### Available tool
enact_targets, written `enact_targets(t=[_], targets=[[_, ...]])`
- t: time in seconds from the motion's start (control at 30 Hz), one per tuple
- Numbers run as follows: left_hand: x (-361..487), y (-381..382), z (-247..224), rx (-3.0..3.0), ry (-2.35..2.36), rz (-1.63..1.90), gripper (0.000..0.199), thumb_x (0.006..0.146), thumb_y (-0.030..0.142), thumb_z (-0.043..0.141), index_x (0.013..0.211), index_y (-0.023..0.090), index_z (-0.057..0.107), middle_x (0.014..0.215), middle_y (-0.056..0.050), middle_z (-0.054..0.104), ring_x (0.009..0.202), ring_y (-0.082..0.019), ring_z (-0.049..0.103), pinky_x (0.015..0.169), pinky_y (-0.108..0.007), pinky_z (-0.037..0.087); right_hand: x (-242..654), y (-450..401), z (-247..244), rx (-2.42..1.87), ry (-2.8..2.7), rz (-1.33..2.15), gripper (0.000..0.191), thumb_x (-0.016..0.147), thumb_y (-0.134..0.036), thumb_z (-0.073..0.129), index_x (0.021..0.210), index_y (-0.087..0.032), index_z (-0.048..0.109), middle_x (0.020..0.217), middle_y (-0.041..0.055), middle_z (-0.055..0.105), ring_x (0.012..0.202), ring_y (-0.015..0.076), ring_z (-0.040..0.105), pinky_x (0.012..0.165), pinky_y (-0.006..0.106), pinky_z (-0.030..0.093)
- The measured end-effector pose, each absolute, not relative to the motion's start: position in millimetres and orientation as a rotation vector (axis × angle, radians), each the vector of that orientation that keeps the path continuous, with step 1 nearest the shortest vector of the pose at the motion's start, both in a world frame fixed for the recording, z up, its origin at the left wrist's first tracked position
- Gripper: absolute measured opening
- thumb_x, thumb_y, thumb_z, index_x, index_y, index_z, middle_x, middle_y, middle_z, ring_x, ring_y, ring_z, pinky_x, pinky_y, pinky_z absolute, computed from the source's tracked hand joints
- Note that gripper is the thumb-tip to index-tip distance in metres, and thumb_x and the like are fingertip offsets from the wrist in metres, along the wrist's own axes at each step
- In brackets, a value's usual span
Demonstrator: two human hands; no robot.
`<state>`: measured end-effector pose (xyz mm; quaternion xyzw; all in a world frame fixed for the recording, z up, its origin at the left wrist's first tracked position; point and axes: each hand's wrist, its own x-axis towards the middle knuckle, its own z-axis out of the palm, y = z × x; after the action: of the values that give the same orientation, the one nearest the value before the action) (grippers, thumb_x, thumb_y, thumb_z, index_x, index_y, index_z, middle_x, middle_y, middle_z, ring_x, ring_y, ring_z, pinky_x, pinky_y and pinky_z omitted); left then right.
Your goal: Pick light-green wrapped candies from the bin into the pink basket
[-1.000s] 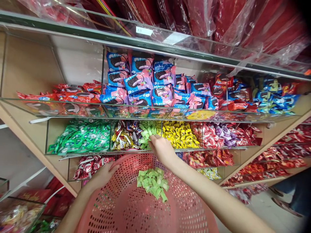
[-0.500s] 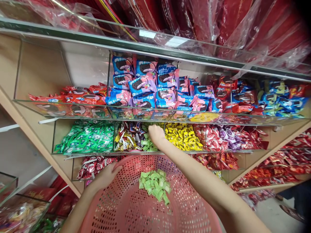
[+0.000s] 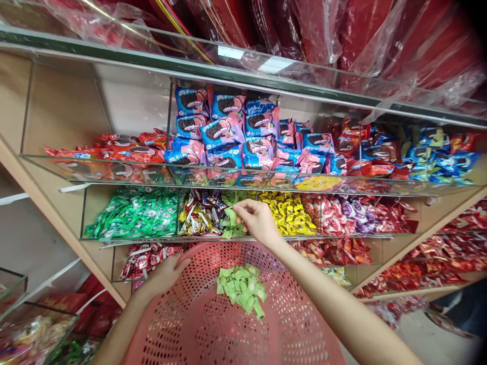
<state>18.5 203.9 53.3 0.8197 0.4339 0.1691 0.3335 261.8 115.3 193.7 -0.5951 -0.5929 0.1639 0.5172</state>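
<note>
My left hand (image 3: pixel 167 274) grips the left rim of a pink perforated plastic basket (image 3: pixel 171 324), thumb over the edge. A small heap of green-wrapped candies (image 3: pixel 243 290) lies inside the basket. Above its far rim, my right hand (image 3: pixel 258 220) is at the front of the shelf compartment of green candies (image 3: pixel 230 203). Its thumb and fingers are closed, with green candies showing at the fingertips; how many it holds is hidden. Yellow-wrapped candies (image 3: pixel 294 213) fill the compartment just right of this hand. Left of it are dark and gold wrapped candies (image 3: pixel 200 213).
Glass-fronted shelves hold green packets (image 3: pixel 139 213), blue-pink cookie packs (image 3: pixel 224 132) and red-white candies (image 3: pixel 331 215). The glass edge (image 3: pixel 266 185) of the upper shelf runs above my right hand. Red plastic-wrapped goods (image 3: pixel 304 30) are on top. Part of a person (image 3: pixel 464 314) shows at lower right.
My right hand has drawn back a little to the right from inside the green-candy compartment, and its thumb and fingertips now show. My left hand and the basket have barely moved.
</note>
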Motion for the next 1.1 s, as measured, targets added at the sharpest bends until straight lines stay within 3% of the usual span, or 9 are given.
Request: enact_targets(t=[0.13,0.27,0.37,0.6,0.93,1.1], targets=[[19.0,202.7,56.1,2.152,1.113,0.430,0.041,0.081,0.049,0.038,0.088,0.016,0.061,0.083,-0.008,0.067,0.081,-0.027,0.060,0.074,-0.035,0.041,269.4,107.7,183.0,-1.241,-1.209,0.708,0.026,0.076,-0.040,0.060,0.074,-0.014,0.061,0.061,0.0003,0.063,0.038,0.0063,0.049,0.035,0.018,0.036],[18.2,202.8,54.2,2.146,1.100,0.446,0.040,0.082,0.049,0.038,0.089,0.016,0.061,0.081,-0.007,0.066,0.080,-0.026,0.060,0.073,-0.034,0.041,272.3,97.4,171.8,-1.137,-1.121,0.779,0.026,0.069,-0.039,0.068,0.077,-0.015,0.063,0.065,0.0012,0.065,0.057,0.0113,0.062,0.055,0.024,0.052],[17.3,204.2,50.9,2.147,1.113,0.453,0.041,0.081,0.049,0.039,0.089,0.016,0.061,0.081,-0.007,0.066,0.079,-0.026,0.060,0.072,-0.035,0.041,272.7,87.5,161.2,-1.112,-1.107,0.781,0.025,0.068,-0.037,0.070,0.079,-0.016,0.063,0.067,0.0006,0.065,0.061,0.0124,0.063,0.064,0.029,0.054],[17.4,204.7,52.4,2.155,1.095,0.446,0.038,0.082,0.048,0.038,0.087,0.017,0.060,0.082,-0.007,0.066,0.077,-0.025,0.059,0.071,-0.035,0.041,274.6,73.6,147.0,-1.079,-1.108,0.829,0.032,0.069,-0.032,0.069,0.095,-0.018,0.056,0.067,-0.0016,0.062,0.060,0.0128,0.063,0.058,0.028,0.053],[17.4,206.0,51.3,2.165,1.112,0.439,0.037,0.081,0.048,0.039,0.083,0.018,0.060,0.079,-0.005,0.064,0.075,-0.025,0.059,0.069,-0.034,0.041,278.9,46.9,133.3,-1.251,-1.341,0.943,0.018,0.078,-0.033,0.060,0.087,-0.018,0.064,0.061,-0.0006,0.063,0.054,0.0117,0.058,0.054,0.026,0.047],[17.4,205.8,52.0,2.165,1.085,0.432,0.037,0.082,0.048,0.038,0.083,0.018,0.059,0.077,-0.004,0.063,0.075,-0.024,0.058,0.070,-0.033,0.041,294.6,38.1,109.9,-1.481,-1.478,0.826,0.019,0.081,-0.032,0.054,0.089,-0.017,0.064,0.072,0.0032,0.067,0.056,0.0154,0.060,0.053,0.029,0.047]])
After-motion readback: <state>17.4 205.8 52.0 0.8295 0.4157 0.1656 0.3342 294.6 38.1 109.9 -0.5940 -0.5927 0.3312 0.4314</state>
